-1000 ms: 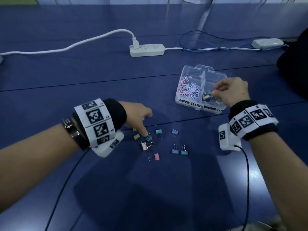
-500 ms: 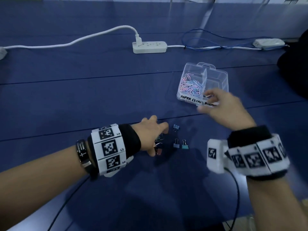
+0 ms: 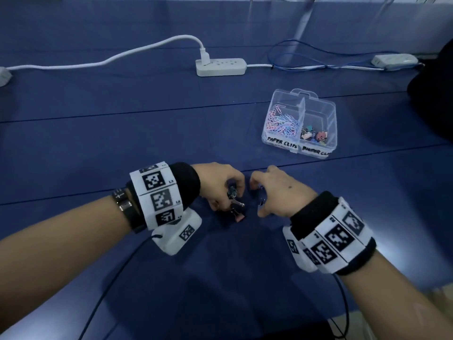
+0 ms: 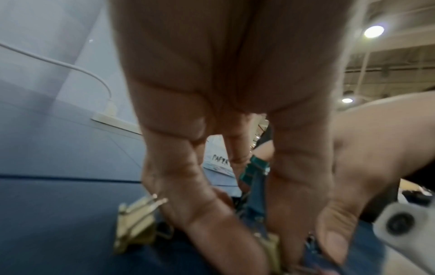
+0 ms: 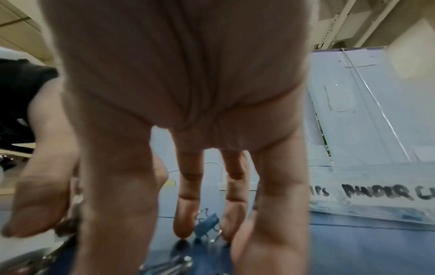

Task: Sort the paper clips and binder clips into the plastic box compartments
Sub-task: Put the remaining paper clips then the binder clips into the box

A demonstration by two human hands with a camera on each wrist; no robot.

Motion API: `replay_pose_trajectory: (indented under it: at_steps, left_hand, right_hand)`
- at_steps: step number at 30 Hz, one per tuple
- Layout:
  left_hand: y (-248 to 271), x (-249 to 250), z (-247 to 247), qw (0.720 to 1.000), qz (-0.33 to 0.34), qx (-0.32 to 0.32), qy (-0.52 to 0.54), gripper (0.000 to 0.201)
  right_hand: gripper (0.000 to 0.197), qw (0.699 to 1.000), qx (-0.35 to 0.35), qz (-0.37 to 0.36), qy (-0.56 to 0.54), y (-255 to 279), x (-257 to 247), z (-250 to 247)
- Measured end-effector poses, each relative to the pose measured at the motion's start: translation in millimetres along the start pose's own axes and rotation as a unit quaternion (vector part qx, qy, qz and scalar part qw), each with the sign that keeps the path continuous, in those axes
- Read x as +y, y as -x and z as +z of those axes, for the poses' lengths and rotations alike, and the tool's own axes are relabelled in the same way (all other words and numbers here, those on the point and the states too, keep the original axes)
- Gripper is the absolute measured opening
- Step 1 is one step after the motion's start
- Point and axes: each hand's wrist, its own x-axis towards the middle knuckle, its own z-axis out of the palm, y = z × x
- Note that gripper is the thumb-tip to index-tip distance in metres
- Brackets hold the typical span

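Note:
The clear plastic box (image 3: 331, 111) stands at right, with pastel paper clips (image 3: 282, 123) in its left compartment and binder clips (image 3: 315, 137) in its right. My left hand (image 3: 232, 192) grips a small bunch of binder clips; in the left wrist view a teal clip (image 4: 254, 167) sits between its curled fingers. A pink clip (image 3: 239, 217) lies just below it, and a yellow clip (image 4: 134, 228) lies beside it on the table. My right hand (image 3: 257, 196) reaches down beside it, straight fingertips on the table around a blue binder clip (image 5: 207, 225).
The blue table (image 3: 122, 143) carries a white power strip (image 3: 220, 67) with its cord at the back, and blue cables (image 3: 306, 65) lead to a white adapter (image 3: 394, 60) at back right. A dark object (image 3: 434, 94) sits at the right edge.
My right hand left the box and came down to the loose clips by my left hand. My left hand's fingers closed round several clips. The view shifted closer.

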Motion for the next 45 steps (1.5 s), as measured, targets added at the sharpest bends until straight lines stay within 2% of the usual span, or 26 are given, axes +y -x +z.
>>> replay_pose_trajectory:
  at_steps: [2,3,6,9,14,18,23,29,34,39,45]
  left_hand:
    - [3.1,-4.4,-6.7,1.0,0.01,0.001,0.027,0.03]
    - [5.4,-7.2,-10.9,0.999,0.016,0.006,0.044,0.031]
    - [16.2,-16.7,-26.2,0.993,0.027,0.038,0.108,0.027]
    - [24.6,-29.3,-38.1,0.987,0.02,0.079,0.137,0.022]
    - [23.4,-43.8,-33.7,0.993,-0.01,0.094,0.076,0.021]
    - [22.8,-43.8,-27.2,0.991,-0.021,0.129,0.039,0.022]
    - [28.8,-35.8,-19.2,0.986,0.007,0.168,-0.008,0.022]
    - [30.6,-30.8,-5.8,0.98,0.022,0.175,-0.096,0.02]
    - [29.0,-32.6,2.6,0.972,0.021,0.181,-0.146,0.015]
    - [26.1,-34.8,-1.5,0.973,-0.001,0.191,-0.129,0.015]
    - [22.1,-34.9,-12.4,0.98,-0.019,0.187,-0.072,0.015]
  right_hand:
    - [0.021,1.0,0.014,-0.016,-0.006,-1.9,-0.3,0.1]
    - [0.019,1.0,0.02,-0.02,-0.008,-2.4,0.0,0.2]
    - [0.037,0.999,0.028,-0.029,-0.018,-3.8,0.8,0.7]
    - [0.034,0.999,0.016,-0.028,-0.019,-2.8,1.6,0.6]
    - [0.016,0.998,0.005,-0.019,-0.055,4.7,4.3,-4.2]
    - [0.015,0.994,0.003,-0.019,-0.107,11.5,8.5,-5.3]
    - [0.015,0.991,0.027,-0.021,-0.13,13.8,13.7,-5.1]
    - [0.016,0.991,0.029,-0.037,-0.128,11.3,14.5,-3.1]
    - [0.017,0.985,0.069,-0.086,-0.135,10.9,4.2,4.6]
    - [0.018,0.983,0.052,-0.153,-0.086,9.8,-18.8,15.5]
    - [0.025,0.984,0.055,-0.168,0.02,4.4,-36.3,28.4]
